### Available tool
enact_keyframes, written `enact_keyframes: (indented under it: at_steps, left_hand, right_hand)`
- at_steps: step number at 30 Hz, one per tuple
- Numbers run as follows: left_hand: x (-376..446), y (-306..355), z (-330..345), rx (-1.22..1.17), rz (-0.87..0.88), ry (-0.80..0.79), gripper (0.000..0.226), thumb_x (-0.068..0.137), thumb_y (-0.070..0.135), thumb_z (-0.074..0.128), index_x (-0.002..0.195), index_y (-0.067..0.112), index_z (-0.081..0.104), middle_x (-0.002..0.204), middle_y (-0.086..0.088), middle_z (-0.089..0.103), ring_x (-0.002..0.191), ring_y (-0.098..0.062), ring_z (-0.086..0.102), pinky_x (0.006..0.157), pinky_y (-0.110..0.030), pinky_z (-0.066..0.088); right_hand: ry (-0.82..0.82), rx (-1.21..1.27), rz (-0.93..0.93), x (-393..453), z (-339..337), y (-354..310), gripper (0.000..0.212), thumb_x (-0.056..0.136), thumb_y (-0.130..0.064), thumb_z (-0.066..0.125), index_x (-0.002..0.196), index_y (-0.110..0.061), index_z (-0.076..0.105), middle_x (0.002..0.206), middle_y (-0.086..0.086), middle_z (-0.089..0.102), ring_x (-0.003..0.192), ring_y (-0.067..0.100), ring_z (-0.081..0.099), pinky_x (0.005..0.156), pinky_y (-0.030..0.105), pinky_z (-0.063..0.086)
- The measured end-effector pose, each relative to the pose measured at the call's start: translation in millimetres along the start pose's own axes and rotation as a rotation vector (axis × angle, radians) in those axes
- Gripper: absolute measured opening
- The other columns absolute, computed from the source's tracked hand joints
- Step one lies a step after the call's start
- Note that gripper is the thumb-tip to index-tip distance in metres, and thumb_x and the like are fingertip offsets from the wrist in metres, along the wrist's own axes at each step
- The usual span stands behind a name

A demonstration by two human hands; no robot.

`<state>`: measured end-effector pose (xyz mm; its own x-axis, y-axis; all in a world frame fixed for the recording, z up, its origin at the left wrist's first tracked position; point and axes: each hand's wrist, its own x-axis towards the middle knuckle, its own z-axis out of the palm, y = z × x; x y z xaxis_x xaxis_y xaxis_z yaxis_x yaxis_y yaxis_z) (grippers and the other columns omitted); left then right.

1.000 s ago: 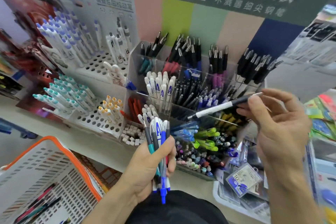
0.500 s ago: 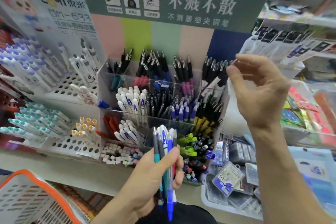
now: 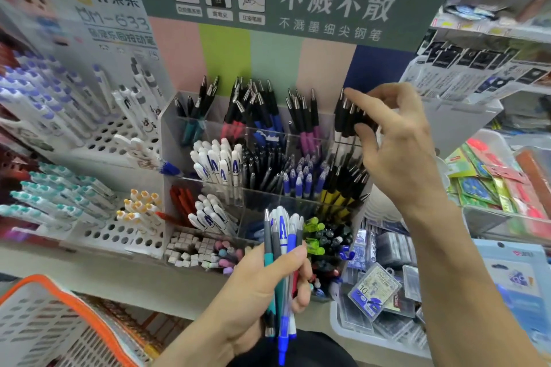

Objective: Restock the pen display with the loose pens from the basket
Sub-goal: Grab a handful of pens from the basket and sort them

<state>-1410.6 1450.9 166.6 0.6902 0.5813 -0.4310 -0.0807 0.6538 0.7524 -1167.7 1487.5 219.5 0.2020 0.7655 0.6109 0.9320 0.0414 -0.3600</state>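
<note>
Black pens against right-hand fingers, top-right compartment.

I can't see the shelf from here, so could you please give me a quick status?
Left hand grips pen bundle. Right hand at top-right compartment's black pens. Nothing blocking.

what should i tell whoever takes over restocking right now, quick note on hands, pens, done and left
Left hand grips a bundle of loose pens below the pen display.
Right hand is at the top-right compartment, fingers among the black-and-white pens; whether it pinches one cannot be told.
Basket sits lower left.
Done: display compartments hold sorted pens.
Left: sort the left-hand bundle into matching compartments.
</note>
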Motion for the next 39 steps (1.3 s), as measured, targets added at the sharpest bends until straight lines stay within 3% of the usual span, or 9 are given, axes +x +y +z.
enact_keyframes:
  at_steps: [4, 7, 10, 15, 21, 24, 30, 33, 39]
  left_hand:
    - [-2, -1, -1, -0.151, -0.023, -0.056, 0.016, 0.08, 0.018, 0.068, 0.086, 0.005, 0.073, 0.081, -0.024, 0.055, 0.058, -0.029, 0.052, 0.056, -0.034, 0.045]
    - [-2, -2, -4, -0.145, -0.033, -0.061, 0.013, 0.077, 0.01, 0.064, 0.085, 0.003, 0.072, 0.081, -0.027, 0.057, 0.064, -0.032, 0.055, 0.06, -0.036, 0.049]
    - [-1, -4, -8, -0.041, -0.002, -0.05, 0.006, 0.082, 0.013, 0.07, 0.086, 0.011, 0.074, 0.084, -0.028, 0.061, 0.071, -0.032, 0.058, 0.065, -0.037, 0.052]
    - [-5, -10, -13, 0.041, 0.045, -0.073, 0.017, 0.084, 0.02, 0.076, 0.094, 0.008, 0.07, 0.077, -0.027, 0.064, 0.068, -0.031, 0.061, 0.064, -0.034, 0.053]
    - [-7, -13, -17, 0.147, 0.106, -0.071, 0.027, 0.086, 0.028, 0.077, 0.096, 0.005, 0.066, 0.07, -0.02, 0.065, 0.057, -0.022, 0.06, 0.06, -0.027, 0.052]
    - [-9, -14, -18, 0.173, 0.106, -0.02, 0.036, 0.086, 0.028, 0.074, 0.1, -0.003, 0.062, 0.065, -0.019, 0.064, 0.052, -0.021, 0.055, 0.057, -0.025, 0.05]
    - [-12, -17, -23, 0.157, 0.091, 0.08, 0.024, 0.082, 0.019, 0.08, 0.096, 0.006, 0.065, 0.06, -0.02, 0.058, 0.046, -0.02, 0.052, 0.047, -0.024, 0.046]
    - [-13, -17, -22, 0.157, 0.089, 0.09, 0.016, 0.078, 0.023, 0.082, 0.086, 0.017, 0.07, 0.059, -0.018, 0.057, 0.045, -0.019, 0.052, 0.044, -0.024, 0.046]
    - [-14, -18, -24, 0.132, 0.059, 0.137, 0.042, 0.081, 0.04, 0.072, 0.09, -0.001, 0.066, 0.056, -0.016, 0.057, 0.04, -0.019, 0.045, 0.042, -0.023, 0.041]
  right_hand:
    - [0.169, 0.058, -0.005, -13, -6, -14, 0.043, 0.09, 0.001, 0.073, 0.132, -0.007, 0.066, 0.117, 0.018, 0.054, 0.106, 0.017, 0.049, 0.092, 0.015, 0.041]
    - [0.252, 0.25, 0.007, -37, -6, -36, 0.017, 0.093, 0.0, 0.07, 0.109, -0.005, 0.072, 0.1, 0.008, 0.063, 0.085, 0.015, 0.058, 0.073, 0.025, 0.049]
    - [-0.073, 0.556, 0.156, -66, 2, -52, 0.014, 0.094, -0.011, 0.07, 0.108, -0.014, 0.07, 0.088, -0.003, 0.067, 0.072, 0.016, 0.061, 0.062, 0.031, 0.05]
    - [-0.523, 0.641, 0.322, -99, 15, -59, 0.027, 0.097, -0.03, 0.068, 0.125, -0.028, 0.065, 0.104, -0.011, 0.065, 0.084, 0.023, 0.066, 0.067, 0.034, 0.056]
    - [-0.647, 0.764, 0.49, -100, 13, -57, 0.018, 0.099, -0.02, 0.067, 0.115, -0.027, 0.071, 0.099, -0.002, 0.075, 0.087, 0.021, 0.071, 0.079, 0.043, 0.06]
    - [-0.675, 0.841, 0.568, -98, 13, -54, 0.015, 0.096, -0.014, 0.07, 0.11, -0.021, 0.073, 0.097, 0.004, 0.076, 0.086, 0.023, 0.072, 0.073, 0.036, 0.06]
    - [-0.699, 0.895, 0.712, -96, 15, -51, 0.009, 0.09, -0.01, 0.076, 0.097, -0.005, 0.072, 0.072, 0.004, 0.071, 0.059, 0.013, 0.063, 0.061, 0.028, 0.053]
    - [-0.692, 0.935, 0.729, -97, 16, -53, 0.007, 0.089, -0.004, 0.075, 0.094, -0.001, 0.071, 0.071, 0.006, 0.071, 0.058, 0.014, 0.064, 0.058, 0.025, 0.053]
    - [-0.288, 0.978, 0.787, -94, 16, -52, 0.018, 0.08, -0.02, 0.075, 0.093, -0.008, 0.074, 0.082, 0.012, 0.076, 0.063, 0.02, 0.068, 0.065, 0.026, 0.058]
